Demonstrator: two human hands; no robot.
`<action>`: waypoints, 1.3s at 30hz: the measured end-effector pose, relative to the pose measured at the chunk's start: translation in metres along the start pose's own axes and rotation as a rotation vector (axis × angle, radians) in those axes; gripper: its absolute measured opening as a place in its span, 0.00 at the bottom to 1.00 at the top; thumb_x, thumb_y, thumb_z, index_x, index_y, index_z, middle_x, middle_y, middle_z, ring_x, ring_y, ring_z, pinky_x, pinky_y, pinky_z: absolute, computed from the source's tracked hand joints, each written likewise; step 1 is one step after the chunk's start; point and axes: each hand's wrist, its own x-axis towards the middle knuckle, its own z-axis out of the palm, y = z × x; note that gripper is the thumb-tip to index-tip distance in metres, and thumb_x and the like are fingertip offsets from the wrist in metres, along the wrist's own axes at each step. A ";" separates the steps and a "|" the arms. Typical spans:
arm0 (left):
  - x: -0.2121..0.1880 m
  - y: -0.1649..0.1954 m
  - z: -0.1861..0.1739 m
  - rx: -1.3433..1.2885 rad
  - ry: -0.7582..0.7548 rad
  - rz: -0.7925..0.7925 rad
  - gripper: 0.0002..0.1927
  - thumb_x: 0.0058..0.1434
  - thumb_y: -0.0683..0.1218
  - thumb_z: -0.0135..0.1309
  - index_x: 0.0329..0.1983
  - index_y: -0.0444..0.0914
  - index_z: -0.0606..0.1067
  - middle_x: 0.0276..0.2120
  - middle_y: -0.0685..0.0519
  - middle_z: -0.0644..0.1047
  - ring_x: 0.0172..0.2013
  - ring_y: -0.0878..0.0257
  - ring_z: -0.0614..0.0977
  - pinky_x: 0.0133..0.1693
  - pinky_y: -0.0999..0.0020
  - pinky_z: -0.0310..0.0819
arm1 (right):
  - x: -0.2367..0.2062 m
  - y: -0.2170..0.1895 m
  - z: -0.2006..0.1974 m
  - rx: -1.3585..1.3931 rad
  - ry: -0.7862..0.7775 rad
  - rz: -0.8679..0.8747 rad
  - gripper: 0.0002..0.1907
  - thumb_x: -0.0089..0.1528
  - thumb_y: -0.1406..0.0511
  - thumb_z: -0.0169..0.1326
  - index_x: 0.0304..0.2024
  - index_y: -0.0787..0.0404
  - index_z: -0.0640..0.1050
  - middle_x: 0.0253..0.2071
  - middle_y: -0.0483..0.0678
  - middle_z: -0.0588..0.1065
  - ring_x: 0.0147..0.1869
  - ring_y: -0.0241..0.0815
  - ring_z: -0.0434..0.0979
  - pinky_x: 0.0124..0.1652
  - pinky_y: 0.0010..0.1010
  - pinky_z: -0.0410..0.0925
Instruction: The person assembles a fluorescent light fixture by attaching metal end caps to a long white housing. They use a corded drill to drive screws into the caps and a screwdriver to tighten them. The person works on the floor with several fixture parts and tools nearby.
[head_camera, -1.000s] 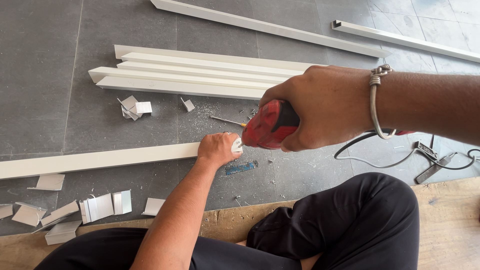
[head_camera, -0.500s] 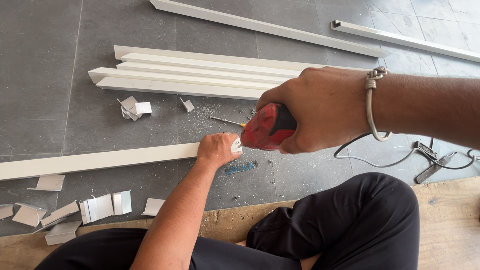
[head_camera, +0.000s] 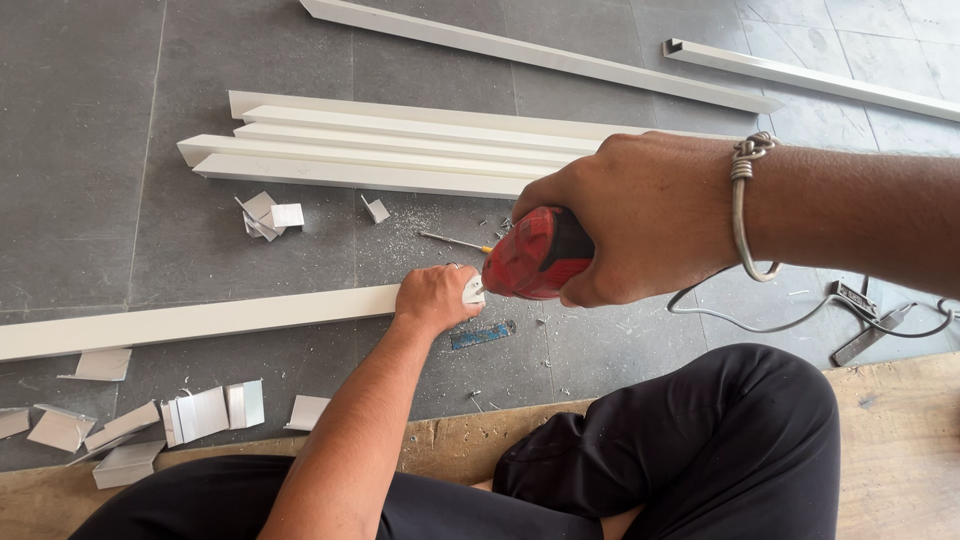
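Observation:
My left hand is closed over the right end of a long white plastic strip lying on the grey floor. My right hand, with a metal bangle on the wrist, grips a red and black tool handle held right against the strip's end beside my left fingers. The tool's working tip is hidden behind my hands.
A stack of white strips lies just beyond my hands, with two more strips farther back. White offcuts litter the floor at lower left. A screwdriver, a small blue piece and black cables lie nearby. My legs rest on a wooden board.
My right hand with the red tool has shifted slightly left and down toward the strip's end. My left hand has stayed in place.

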 end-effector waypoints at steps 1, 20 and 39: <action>0.000 0.000 0.000 0.004 0.000 0.000 0.21 0.57 0.61 0.64 0.50 0.50 0.77 0.38 0.56 0.83 0.38 0.62 0.86 0.42 0.63 0.82 | 0.000 0.000 0.000 0.003 0.008 -0.004 0.29 0.55 0.51 0.63 0.59 0.41 0.76 0.37 0.43 0.83 0.39 0.39 0.86 0.46 0.32 0.77; -0.002 0.001 -0.001 -0.007 -0.001 -0.002 0.21 0.56 0.60 0.65 0.50 0.50 0.77 0.38 0.56 0.83 0.38 0.62 0.86 0.43 0.64 0.82 | 0.001 0.000 0.002 -0.009 0.031 -0.021 0.32 0.54 0.50 0.64 0.60 0.41 0.75 0.37 0.44 0.83 0.38 0.41 0.86 0.45 0.33 0.78; -0.001 0.000 0.000 -0.003 0.012 0.004 0.22 0.55 0.60 0.66 0.50 0.49 0.78 0.38 0.55 0.83 0.38 0.61 0.86 0.43 0.63 0.82 | -0.002 -0.004 -0.003 -0.021 -0.004 -0.006 0.30 0.55 0.51 0.63 0.60 0.40 0.75 0.34 0.44 0.83 0.36 0.39 0.86 0.42 0.31 0.78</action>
